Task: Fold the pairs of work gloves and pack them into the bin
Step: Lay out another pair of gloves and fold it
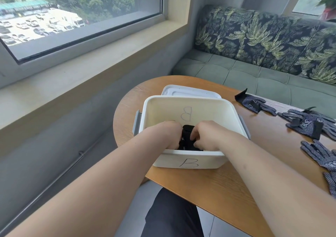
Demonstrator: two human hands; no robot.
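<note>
Two bare forearms reach from the near edge of the wooden table into a white plastic bin. It stands near the table's rounded left end and has a handwritten "B" on its near wall and another on its far wall. One grey latch shows on the bin's left side, and a second is partly seen on the right.

Inside the bin, the left hand and the right hand sit close together. Both have their fingers curled around one dark folded glove bundle. The fingertips and the bundle's lower part are hidden behind the near wall. The bundle seems to run from that wall toward the far one, rounded end farthest, though little of it shows.

One white lid lies flat just behind the bin, mostly hidden by it.

Along the table's right edge lie loose dotted dark-blue work gloves:
- A near glove is cut off by the frame.
- A spread glove has its fingers pointing left.
- An overlapping heap cannot be counted surely.
- A far glove has its fingers pointing right.

Beyond the table stand a green sofa with leaf-print cushions and a window.
</note>
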